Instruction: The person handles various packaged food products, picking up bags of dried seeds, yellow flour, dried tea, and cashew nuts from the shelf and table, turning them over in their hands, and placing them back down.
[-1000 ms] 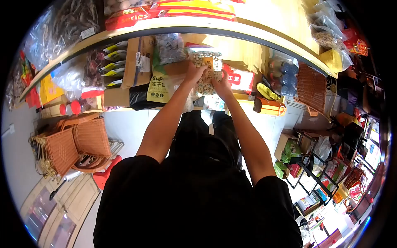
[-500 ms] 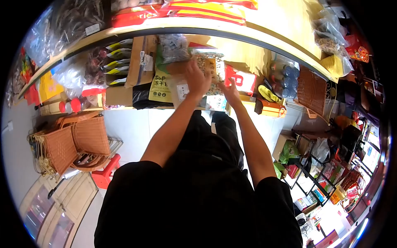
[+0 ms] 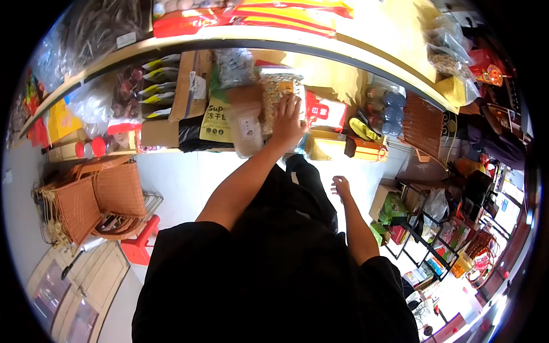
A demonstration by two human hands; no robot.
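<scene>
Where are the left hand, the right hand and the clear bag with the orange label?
Left hand (image 3: 288, 127), head view: back of the hand.
Right hand (image 3: 341, 186), head view: middle of the hand.
Clear bag (image 3: 273, 98), head view: its filled front.

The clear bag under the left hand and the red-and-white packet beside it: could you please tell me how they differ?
The clear bag shows its small pieces inside; the red-and-white packet hides its contents. The bag looks larger than the packet. The left hand covers part of the bag, while the packet is mostly uncovered. Both are on the lower shelf.
</scene>
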